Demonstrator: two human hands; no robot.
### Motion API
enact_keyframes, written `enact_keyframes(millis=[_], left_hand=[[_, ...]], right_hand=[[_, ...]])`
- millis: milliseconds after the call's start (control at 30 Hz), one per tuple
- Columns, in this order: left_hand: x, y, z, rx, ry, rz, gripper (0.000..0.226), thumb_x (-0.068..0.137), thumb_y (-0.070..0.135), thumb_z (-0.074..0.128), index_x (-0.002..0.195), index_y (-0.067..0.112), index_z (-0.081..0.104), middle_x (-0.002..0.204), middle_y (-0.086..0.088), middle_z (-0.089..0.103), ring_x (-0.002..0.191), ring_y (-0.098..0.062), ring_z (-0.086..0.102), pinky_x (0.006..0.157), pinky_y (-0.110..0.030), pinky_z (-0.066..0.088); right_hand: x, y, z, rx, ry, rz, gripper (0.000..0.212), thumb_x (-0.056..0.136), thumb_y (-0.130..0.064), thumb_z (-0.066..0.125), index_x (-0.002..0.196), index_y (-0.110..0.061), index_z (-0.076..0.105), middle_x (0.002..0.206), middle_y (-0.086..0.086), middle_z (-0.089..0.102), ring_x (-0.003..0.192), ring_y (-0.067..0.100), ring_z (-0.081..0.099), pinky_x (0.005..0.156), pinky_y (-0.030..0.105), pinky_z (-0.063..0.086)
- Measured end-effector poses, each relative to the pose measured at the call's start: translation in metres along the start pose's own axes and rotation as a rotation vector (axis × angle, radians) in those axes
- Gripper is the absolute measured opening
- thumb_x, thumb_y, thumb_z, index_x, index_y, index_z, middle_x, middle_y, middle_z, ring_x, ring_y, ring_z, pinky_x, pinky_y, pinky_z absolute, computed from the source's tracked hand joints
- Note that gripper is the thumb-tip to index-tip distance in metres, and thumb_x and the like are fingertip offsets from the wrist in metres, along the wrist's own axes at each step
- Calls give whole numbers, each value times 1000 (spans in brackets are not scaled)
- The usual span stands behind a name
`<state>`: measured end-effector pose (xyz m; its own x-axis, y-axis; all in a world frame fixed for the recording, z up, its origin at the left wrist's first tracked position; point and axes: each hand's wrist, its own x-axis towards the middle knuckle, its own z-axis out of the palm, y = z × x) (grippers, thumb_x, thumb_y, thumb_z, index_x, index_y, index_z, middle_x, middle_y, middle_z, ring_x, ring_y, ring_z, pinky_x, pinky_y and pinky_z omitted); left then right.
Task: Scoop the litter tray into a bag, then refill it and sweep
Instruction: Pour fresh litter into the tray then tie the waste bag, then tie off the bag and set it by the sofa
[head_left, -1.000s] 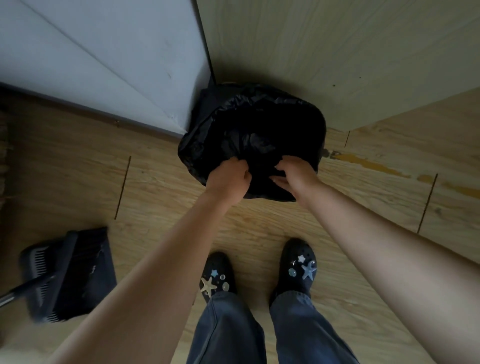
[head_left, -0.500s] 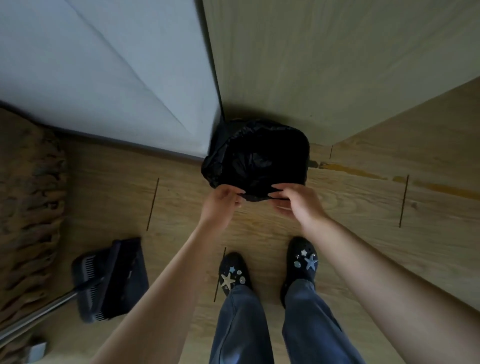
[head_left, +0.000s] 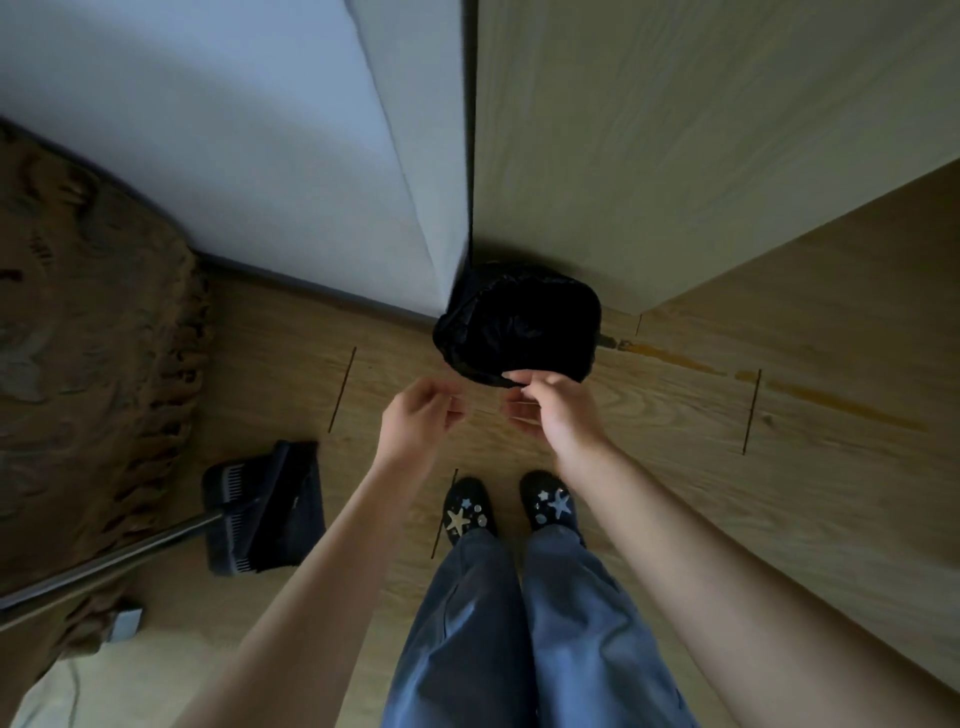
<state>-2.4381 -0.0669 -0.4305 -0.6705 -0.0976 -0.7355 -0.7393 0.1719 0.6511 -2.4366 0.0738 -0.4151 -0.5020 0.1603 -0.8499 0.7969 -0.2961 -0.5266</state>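
Head view: the crumpled black plastic bag (head_left: 519, 322) is located ahead on the floor. Its near rim is touched by the right hand (head_left: 556, 410); the left hand (head_left: 415, 415) is held beside it, clear. All fingers (head_left: 521, 414) are curled, and a grip cannot be told.

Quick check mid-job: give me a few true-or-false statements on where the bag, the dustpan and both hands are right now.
1. The black bag sits in the corner where the white wall meets the wooden panel. True.
2. The dustpan lies on the person's right. False: it lies on their left, beside the rug.
3. The left hand rests on the bag. False: it is clear of the bag, over the bare floor.
4. The right hand is at the bag's near rim. True.
5. The person is barefoot. False: they wear dark shoes with star charms.
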Motion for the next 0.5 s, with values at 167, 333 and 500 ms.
enact_keyframes(millis=[167,333,500], left_hand=[[-49,6,-34,-86,40,-24,27,96,0,41,87,12,63,83,-5,67,83,-15,65,71,-20,50],[-95,26,-59,-124,85,-2,23,95,0,43,90,9,63,87,-8,65,85,-17,63,71,-19,50],[-138,47,-76,-129,142,16,22,96,3,44,89,13,63,92,-9,66,86,-18,63,70,-20,49]], right_hand=[[-46,-9,6,-18,-66,-17,32,96,5,34,81,-10,58,73,8,62,56,11,57,53,19,48],[-88,-21,9,-83,-126,-22,34,96,6,31,80,-9,57,73,8,61,60,14,55,48,15,48],[-128,-31,15,-213,-233,-62,32,96,4,33,87,-7,62,77,9,64,64,16,59,51,17,52]])
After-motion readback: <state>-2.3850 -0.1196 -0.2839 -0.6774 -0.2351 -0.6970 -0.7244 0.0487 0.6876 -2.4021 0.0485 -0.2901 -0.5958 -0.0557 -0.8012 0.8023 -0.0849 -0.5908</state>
